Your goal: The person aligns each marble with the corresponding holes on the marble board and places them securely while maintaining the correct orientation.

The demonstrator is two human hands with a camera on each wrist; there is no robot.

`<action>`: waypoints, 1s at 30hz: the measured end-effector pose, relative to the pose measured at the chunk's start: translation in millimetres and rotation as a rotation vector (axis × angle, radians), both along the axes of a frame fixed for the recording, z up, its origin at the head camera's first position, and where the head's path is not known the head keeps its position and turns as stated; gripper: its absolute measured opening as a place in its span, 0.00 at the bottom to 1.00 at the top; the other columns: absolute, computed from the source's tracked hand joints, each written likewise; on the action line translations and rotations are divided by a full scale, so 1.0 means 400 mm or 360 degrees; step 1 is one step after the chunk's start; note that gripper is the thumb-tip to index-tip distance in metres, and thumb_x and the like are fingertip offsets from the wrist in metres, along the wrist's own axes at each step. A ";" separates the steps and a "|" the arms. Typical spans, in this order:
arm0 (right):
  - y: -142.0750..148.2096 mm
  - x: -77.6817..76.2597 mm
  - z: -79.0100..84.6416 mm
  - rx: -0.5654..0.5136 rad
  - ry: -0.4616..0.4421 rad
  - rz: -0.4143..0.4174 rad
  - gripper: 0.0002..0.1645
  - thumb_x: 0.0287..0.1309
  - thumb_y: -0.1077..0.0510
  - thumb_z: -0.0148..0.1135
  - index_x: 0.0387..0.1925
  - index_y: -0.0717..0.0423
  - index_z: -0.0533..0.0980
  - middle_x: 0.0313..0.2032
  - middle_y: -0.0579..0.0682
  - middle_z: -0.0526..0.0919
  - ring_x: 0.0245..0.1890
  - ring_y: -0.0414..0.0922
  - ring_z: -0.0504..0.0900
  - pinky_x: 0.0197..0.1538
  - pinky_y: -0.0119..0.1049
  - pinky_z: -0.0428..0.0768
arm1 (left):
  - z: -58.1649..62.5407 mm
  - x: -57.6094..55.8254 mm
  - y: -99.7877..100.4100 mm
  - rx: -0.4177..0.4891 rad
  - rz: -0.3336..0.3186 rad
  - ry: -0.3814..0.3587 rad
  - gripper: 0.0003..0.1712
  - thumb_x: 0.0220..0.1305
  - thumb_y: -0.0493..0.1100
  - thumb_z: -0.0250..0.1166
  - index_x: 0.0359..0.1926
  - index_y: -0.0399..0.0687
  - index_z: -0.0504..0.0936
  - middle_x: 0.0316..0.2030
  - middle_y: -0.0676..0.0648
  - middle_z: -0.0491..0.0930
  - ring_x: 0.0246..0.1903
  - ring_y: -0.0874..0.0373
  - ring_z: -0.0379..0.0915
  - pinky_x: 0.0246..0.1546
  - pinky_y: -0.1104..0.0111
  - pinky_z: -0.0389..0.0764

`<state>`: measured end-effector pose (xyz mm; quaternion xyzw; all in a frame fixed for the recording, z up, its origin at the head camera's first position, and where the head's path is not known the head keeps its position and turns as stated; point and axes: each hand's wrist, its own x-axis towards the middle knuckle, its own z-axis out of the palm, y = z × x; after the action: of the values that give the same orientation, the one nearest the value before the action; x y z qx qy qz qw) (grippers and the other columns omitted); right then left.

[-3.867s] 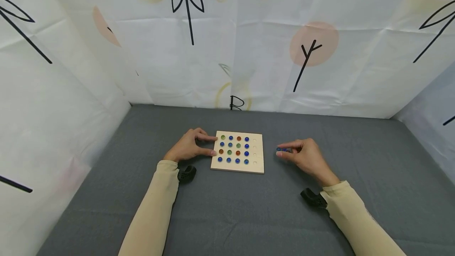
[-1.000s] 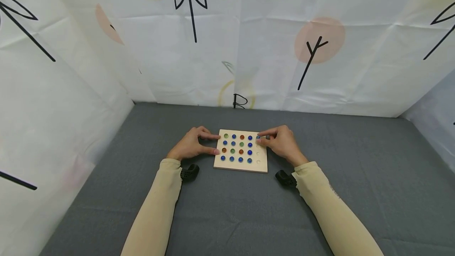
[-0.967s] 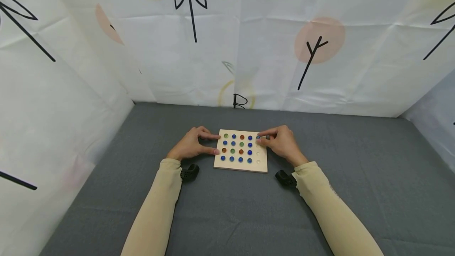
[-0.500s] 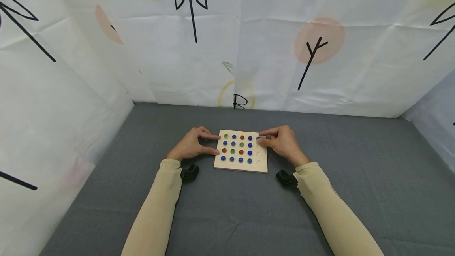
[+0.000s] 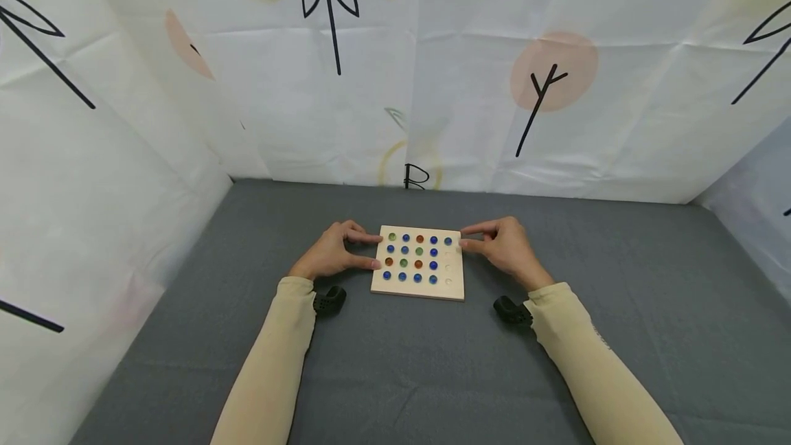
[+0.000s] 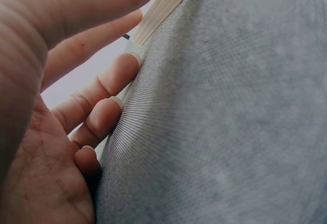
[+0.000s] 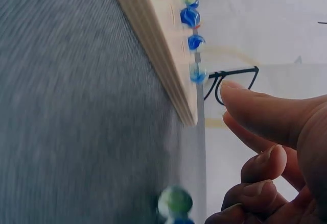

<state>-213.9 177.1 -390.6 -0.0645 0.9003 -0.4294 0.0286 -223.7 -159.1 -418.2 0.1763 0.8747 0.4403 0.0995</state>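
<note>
While only the left wrist view shows its palm, the left hand [image 5: 329, 250] loosely touches the left edge of the wooden board [image 5: 456, 290] on the bench [image 5: 395, 376]. Blue, green and orange marbles [image 5: 418, 264] fill the pale board's four left columns and the fifth's far hollow. Right of the board, the right hand [image 5: 510, 246] is relaxed, pinching nothing; the right wrist view alone reveals a green marble [image 7: 175, 202] there.

The pale wooden board [image 5: 417, 286] lay flat, multicoloured marbles [image 5: 404, 249] filling its four left columns, a blue marble [image 5: 448, 242] in its far-right hollow, a green marble [image 7: 175, 201] to its right.
</note>
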 end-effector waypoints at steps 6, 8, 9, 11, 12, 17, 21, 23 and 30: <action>0.035 0.014 0.008 0.0042 0.0020 0.0023 0.18 0.62 0.56 0.73 0.51 0.61 0.86 0.12 0.44 0.62 0.13 0.40 0.55 0.19 0.33 0.58 | -0.001 -0.002 -0.003 0.0031 -0.0027 0.0006 0.30 0.52 0.46 0.82 0.58 0.52 0.87 0.51 0.45 0.77 0.54 0.48 0.69 0.56 0.51 0.71; 0.047 0.019 0.010 0.0054 0.0028 0.0027 0.18 0.62 0.56 0.73 0.51 0.61 0.86 0.12 0.45 0.62 0.13 0.40 0.55 0.19 0.34 0.58 | -0.002 -0.003 -0.003 0.0045 -0.0031 0.0006 0.30 0.51 0.46 0.82 0.58 0.52 0.87 0.51 0.45 0.77 0.53 0.48 0.70 0.56 0.51 0.71; 0.052 0.023 0.012 0.0058 0.0031 0.0028 0.18 0.62 0.56 0.73 0.51 0.61 0.86 0.11 0.45 0.62 0.13 0.40 0.55 0.19 0.34 0.58 | -0.003 -0.004 -0.003 0.0050 -0.0032 0.0006 0.30 0.51 0.46 0.82 0.58 0.52 0.87 0.51 0.45 0.77 0.53 0.48 0.70 0.57 0.51 0.71; 0.063 0.030 0.014 0.0067 0.0046 0.0030 0.18 0.62 0.56 0.73 0.50 0.62 0.86 0.11 0.45 0.63 0.13 0.40 0.57 0.19 0.34 0.59 | -0.004 -0.004 -0.004 0.0055 -0.0034 0.0012 0.30 0.51 0.46 0.82 0.57 0.51 0.87 0.51 0.45 0.77 0.53 0.48 0.70 0.57 0.51 0.71; 0.069 0.033 0.014 0.0069 0.0055 0.0030 0.18 0.61 0.56 0.73 0.50 0.62 0.86 0.11 0.45 0.63 0.13 0.40 0.57 0.19 0.34 0.59 | -0.004 -0.004 -0.003 0.0053 -0.0035 0.0014 0.30 0.51 0.46 0.82 0.57 0.52 0.87 0.51 0.45 0.77 0.53 0.48 0.70 0.57 0.51 0.71; 0.095 0.049 0.015 0.0104 0.0110 0.0026 0.18 0.61 0.56 0.74 0.49 0.63 0.86 0.11 0.44 0.63 0.13 0.39 0.58 0.19 0.33 0.59 | 0.000 -0.002 -0.003 0.0056 -0.0033 0.0009 0.30 0.51 0.47 0.82 0.57 0.52 0.87 0.52 0.45 0.77 0.54 0.48 0.70 0.57 0.51 0.71; 0.115 0.061 0.011 0.0137 0.0146 0.0024 0.18 0.60 0.57 0.74 0.49 0.63 0.86 0.12 0.43 0.62 0.13 0.38 0.55 0.20 0.32 0.58 | 0.002 -0.002 -0.003 0.0062 -0.0029 -0.0001 0.30 0.51 0.47 0.83 0.57 0.52 0.87 0.51 0.45 0.77 0.54 0.48 0.69 0.57 0.51 0.71; 0.126 0.067 0.009 0.0146 0.0155 0.0021 0.18 0.60 0.58 0.74 0.49 0.64 0.86 0.12 0.43 0.61 0.14 0.37 0.55 0.20 0.32 0.58 | 0.002 -0.002 -0.003 0.0063 -0.0030 0.0000 0.30 0.51 0.46 0.83 0.57 0.52 0.87 0.51 0.45 0.77 0.54 0.48 0.69 0.56 0.51 0.71; 0.162 0.087 -0.002 0.0173 0.0157 0.0006 0.17 0.59 0.59 0.75 0.48 0.64 0.86 0.13 0.44 0.62 0.15 0.37 0.55 0.21 0.32 0.58 | 0.001 -0.002 -0.002 0.0059 -0.0030 -0.0002 0.30 0.51 0.46 0.82 0.57 0.52 0.87 0.51 0.45 0.77 0.53 0.49 0.70 0.56 0.52 0.72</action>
<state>-179.2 242.0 -391.4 -0.0856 0.9225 -0.3763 -0.0115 -224.6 -160.1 -417.8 0.1862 0.8646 0.4556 0.1009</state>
